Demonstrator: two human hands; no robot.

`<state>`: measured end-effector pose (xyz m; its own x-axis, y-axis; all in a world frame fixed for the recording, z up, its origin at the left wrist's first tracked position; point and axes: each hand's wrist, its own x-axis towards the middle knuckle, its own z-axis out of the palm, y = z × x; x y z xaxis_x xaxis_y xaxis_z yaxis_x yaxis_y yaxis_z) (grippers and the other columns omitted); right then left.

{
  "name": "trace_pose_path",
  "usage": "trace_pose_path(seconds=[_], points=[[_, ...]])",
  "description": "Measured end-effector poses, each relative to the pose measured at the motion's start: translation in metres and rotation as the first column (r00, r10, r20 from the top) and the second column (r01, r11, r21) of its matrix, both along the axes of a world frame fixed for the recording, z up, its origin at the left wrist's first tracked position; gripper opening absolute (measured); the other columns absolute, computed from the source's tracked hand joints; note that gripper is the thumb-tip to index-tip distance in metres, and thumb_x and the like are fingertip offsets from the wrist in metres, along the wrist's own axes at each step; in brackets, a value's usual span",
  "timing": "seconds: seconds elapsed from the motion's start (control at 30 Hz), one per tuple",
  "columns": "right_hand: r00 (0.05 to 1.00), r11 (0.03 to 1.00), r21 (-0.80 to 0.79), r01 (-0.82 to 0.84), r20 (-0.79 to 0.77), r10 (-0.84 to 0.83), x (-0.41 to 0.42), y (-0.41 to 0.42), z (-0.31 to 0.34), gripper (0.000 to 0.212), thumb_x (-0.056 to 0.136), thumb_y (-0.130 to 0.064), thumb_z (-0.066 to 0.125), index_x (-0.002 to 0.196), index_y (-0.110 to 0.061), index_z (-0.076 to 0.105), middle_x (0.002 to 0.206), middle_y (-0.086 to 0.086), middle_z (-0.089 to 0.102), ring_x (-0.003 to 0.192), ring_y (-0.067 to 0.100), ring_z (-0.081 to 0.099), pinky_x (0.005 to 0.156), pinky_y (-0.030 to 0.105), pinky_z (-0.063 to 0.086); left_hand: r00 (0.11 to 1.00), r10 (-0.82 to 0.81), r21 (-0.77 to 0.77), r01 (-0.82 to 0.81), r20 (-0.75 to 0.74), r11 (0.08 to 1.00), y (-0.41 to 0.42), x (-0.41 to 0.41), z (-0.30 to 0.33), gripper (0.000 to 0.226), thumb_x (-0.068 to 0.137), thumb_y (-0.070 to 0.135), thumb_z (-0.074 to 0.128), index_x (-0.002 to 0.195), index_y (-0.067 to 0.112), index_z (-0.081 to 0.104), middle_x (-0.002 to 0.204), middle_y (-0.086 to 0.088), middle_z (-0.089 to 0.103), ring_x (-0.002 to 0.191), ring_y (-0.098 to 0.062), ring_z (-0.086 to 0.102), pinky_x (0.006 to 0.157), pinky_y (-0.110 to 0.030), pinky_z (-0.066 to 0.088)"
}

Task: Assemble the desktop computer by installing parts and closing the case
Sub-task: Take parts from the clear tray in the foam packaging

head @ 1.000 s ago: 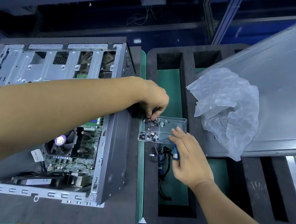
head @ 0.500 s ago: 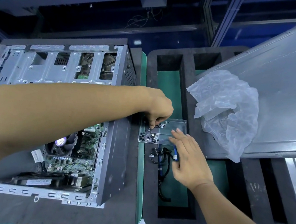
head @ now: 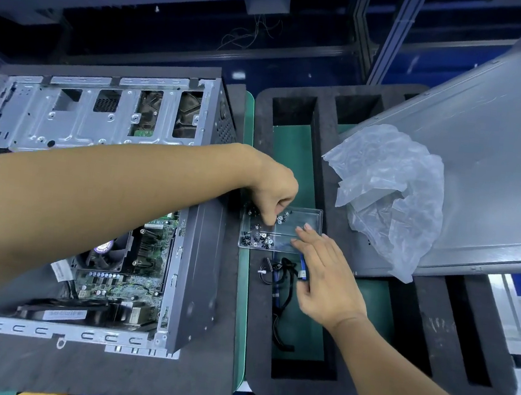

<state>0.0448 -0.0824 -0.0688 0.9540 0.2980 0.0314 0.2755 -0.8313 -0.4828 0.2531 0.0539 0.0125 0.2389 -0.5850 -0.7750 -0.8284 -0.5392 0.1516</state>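
Observation:
The open desktop case (head: 199, 274) lies on its side at the left, its motherboard (head: 144, 249) and fan exposed. Just right of it a small clear plastic tray (head: 310, 218) holds several loose screws (head: 256, 240). My left hand (head: 272, 192) reaches across the case into this tray, its curled fingertips pinching at a screw near the tray's middle. My right hand (head: 324, 284) rests straight fingers on the tray's right front edge. The grey side panel (head: 494, 189) leans at the right.
A black foam organiser (head: 323, 139) with deep slots over a green mat fills the right half. A crumpled clear plastic bag (head: 391, 191) lies on the panel. A black and blue cable (head: 279, 283) sits in the slot under my right hand. Shelving frames stand behind.
My left hand has shifted slightly toward me within the tray, fingertips lower among the screws. My right hand stays on the tray's edge.

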Motion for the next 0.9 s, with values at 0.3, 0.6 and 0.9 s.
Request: trace_pose_path(seconds=[0.3, 0.6, 0.9], points=[[1.0, 1.0, 0.005, 0.007, 0.018, -0.007, -0.002, 0.0, 0.003, 0.065, 0.072, -0.015, 0.048, 0.136, -0.007, 0.057, 0.151, 0.005, 0.051, 0.15, 0.021, 0.034, 0.125, 0.039, 0.018, 0.867, 0.429, -0.119, -0.468, -0.255, 0.876, 0.01, 0.009, 0.019, 0.037, 0.081, 0.041, 0.039, 0.063, 0.01, 0.046, 0.058, -0.009, 0.04, 0.057, -0.022, 0.032, 0.056, -0.031, 0.03], [0.999, 0.999, 0.031, 0.025, 0.047, -0.027, -0.003, -0.001, 0.001, 0.065, 0.071, -0.02, 0.046, 0.135, -0.012, 0.054, 0.151, 0.003, 0.048, 0.151, 0.019, 0.033, 0.122, 0.043, 0.024, 0.594, 0.531, -0.257, -0.776, -0.604, 0.576, 0.024, -0.001, 0.047, 0.019, 0.087, 0.024, 0.034, 0.072, 0.013, 0.027, 0.059, -0.003, 0.028, 0.064, -0.024, 0.013, 0.057, -0.039, 0.014], [0.989, 0.988, 0.052, 0.142, 0.032, -0.144, -0.013, 0.0, 0.017, 0.063, 0.07, -0.026, 0.045, 0.132, -0.022, 0.049, 0.145, -0.001, 0.048, 0.142, 0.019, 0.037, 0.112, 0.043, 0.025, 0.428, 0.376, -0.482, -0.874, -0.822, -0.059, 0.09, -0.061, 0.112, 0.03, 0.106, 0.033, 0.041, 0.083, 0.015, 0.047, 0.051, 0.008, 0.03, 0.05, -0.014, 0.02, 0.049, -0.023, 0.022]])
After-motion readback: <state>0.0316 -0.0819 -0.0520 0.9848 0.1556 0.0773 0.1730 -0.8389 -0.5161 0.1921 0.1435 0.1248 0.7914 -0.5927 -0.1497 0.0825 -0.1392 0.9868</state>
